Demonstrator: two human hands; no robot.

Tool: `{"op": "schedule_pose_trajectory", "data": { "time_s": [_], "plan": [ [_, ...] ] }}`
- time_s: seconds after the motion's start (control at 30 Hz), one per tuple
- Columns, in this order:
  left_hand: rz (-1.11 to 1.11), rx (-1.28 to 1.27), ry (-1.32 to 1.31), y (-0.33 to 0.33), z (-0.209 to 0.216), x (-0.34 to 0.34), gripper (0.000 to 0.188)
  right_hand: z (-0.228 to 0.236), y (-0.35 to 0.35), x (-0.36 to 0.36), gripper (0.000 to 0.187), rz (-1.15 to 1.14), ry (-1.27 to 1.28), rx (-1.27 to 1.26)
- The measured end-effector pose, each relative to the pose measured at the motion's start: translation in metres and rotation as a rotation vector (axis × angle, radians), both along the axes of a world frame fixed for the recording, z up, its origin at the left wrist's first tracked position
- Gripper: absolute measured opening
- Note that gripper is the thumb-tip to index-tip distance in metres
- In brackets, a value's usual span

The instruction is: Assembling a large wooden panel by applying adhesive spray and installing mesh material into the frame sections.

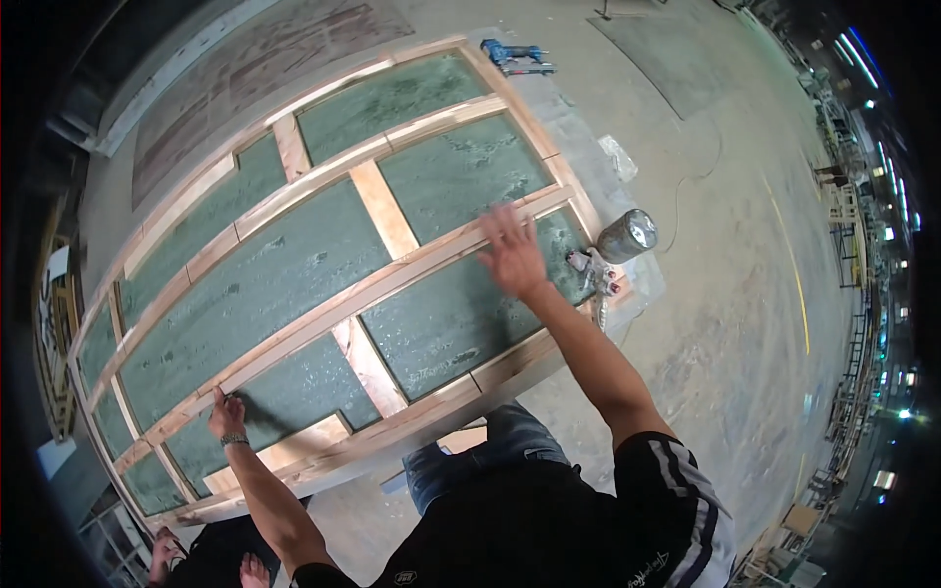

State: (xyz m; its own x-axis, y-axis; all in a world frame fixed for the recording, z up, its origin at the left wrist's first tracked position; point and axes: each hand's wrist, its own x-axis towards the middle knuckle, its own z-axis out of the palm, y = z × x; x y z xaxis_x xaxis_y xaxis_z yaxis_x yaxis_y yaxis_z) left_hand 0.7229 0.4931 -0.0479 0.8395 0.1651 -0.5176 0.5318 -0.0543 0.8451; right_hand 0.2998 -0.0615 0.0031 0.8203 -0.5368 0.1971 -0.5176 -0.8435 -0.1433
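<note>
A large wooden frame [470, 387] with several lengthwise and cross pieces lies before me, its bays filled by a dark green, wet-looking panel [279, 257]. A long wooden strip [323, 312] runs from lower left to upper right across it. At the strip's left part, my left hand [226, 416] has its fingers closed on the edge; the fingertips are partly hidden. Farther right, my right hand [515, 257] is open, slightly blurred, its fingers spread over the strip's far end. I cannot tell whether it touches the wood.
A spray gun [594, 273] with a metal cup [627, 236] rests at the frame's right edge. A blue nail gun [513, 55] lies beyond the far right corner. Another person's hands [162, 557] show at the lower left. A thin hose [698, 177] trails on the concrete floor.
</note>
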Motion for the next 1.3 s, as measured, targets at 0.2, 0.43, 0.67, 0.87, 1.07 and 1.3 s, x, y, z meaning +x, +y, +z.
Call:
{"op": "schedule_pose_trajectory", "data": {
  "time_s": [0.2,0.43,0.67,0.87,1.07,1.3],
  "plan": [
    [-0.075,0.537,-0.363,-0.042,0.025,-0.058,0.049,0.111,0.06,-0.114,0.057,-0.261,-0.592,0.006],
    [-1.423,-0.114,-0.503,-0.378,0.074,-0.384,0.031,-0.008,0.039,-0.22,0.031,-0.638,-0.339,0.432],
    [-1.338,0.237,-0.423,-0.474,0.107,-0.517,0.08,0.004,0.091,-0.182,0.028,-0.541,-0.539,0.21],
    [-1.013,-0.233,-0.113,-0.485,0.208,-0.444,0.032,0.085,0.138,-0.166,0.067,-0.448,-0.684,0.381],
    [-1.169,-0.036,-0.43,-0.479,0.331,-0.344,0.034,-0.06,0.182,-0.461,0.04,-0.62,-0.082,0.421],
    [-1.281,0.024,-0.234,-0.442,0.339,-0.323,0.031,0.022,0.107,-0.691,0.04,-1.509,-0.153,0.068]
  ]
}}
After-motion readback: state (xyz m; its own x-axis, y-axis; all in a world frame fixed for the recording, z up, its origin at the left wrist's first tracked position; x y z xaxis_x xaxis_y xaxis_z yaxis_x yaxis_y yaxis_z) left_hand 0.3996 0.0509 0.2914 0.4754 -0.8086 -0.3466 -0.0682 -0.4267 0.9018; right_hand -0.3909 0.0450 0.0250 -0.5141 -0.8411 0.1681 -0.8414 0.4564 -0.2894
